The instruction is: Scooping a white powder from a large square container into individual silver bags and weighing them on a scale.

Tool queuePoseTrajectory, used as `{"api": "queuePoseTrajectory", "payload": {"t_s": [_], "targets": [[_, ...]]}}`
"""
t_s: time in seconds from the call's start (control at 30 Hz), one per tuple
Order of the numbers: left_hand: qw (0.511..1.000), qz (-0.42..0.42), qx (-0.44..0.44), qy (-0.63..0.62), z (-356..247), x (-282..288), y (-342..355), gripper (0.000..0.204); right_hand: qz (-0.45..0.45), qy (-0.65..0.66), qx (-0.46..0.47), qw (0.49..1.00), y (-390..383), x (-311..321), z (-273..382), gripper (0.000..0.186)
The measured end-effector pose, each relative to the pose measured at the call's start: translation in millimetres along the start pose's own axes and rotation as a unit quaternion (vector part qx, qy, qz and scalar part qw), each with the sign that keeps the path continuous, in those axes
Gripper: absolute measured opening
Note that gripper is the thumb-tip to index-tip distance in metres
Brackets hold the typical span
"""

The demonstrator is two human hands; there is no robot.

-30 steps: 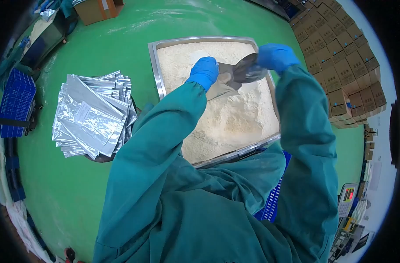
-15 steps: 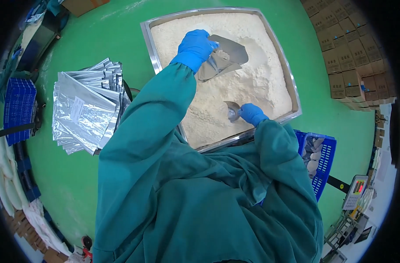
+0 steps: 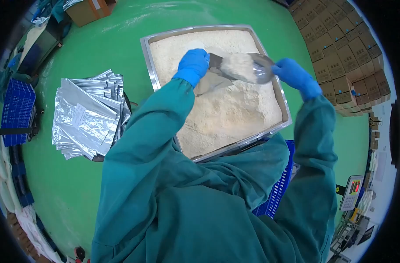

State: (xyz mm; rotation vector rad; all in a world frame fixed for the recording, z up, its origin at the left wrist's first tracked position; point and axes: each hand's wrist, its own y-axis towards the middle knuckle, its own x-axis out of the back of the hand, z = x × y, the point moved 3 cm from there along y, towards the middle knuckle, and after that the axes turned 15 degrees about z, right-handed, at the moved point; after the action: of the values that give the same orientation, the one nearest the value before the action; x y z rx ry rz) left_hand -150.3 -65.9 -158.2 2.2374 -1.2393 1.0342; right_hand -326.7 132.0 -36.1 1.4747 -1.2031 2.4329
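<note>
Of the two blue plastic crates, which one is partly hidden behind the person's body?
The blue crate at lower right, under the powder tray's near edge. The other crate stands in full view at far left.

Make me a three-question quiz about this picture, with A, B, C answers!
1. Where do the silver pouches lie?
A. on the green floor, left of the tray
B. inside the tray
C. on the cardboard boxes

2. What colour are the gloves?
A. red
B. blue
C. white

3. What is in the scoop?
A. nothing
B. water
C. pale powder

Answers: 1 A, the pile sits on the floor beside the metal tray. 2 B, both the left hand and right hand wear blue. 3 C, powder heaps in the scoop above the tray.
</note>
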Motion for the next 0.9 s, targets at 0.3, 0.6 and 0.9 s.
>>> {"api": "queuePoseTrajectory", "payload": {"t_s": [0.3, 0.6, 0.9], "targets": [[1.000, -0.009, 0.024, 0.004, 6.1, -2.7, 4.2, 0.032, -0.119, -0.260, -0.025, 0.958, -33.1, 20.6, 62.2, 0.028], [0.999, -0.014, 0.031, 0.009, 4.2, 2.6, 0.1, 0.030, -0.092, -0.008, 0.034, 0.995, 60.7, -82.0, -1.2, 0.059], [0.928, 0.302, 0.113, 0.186, -34.8, 64.9, -44.5, 0.026, -0.036, 0.191, 0.077, 0.978, 79.6, -63.1, 36.8, 0.031]]}}
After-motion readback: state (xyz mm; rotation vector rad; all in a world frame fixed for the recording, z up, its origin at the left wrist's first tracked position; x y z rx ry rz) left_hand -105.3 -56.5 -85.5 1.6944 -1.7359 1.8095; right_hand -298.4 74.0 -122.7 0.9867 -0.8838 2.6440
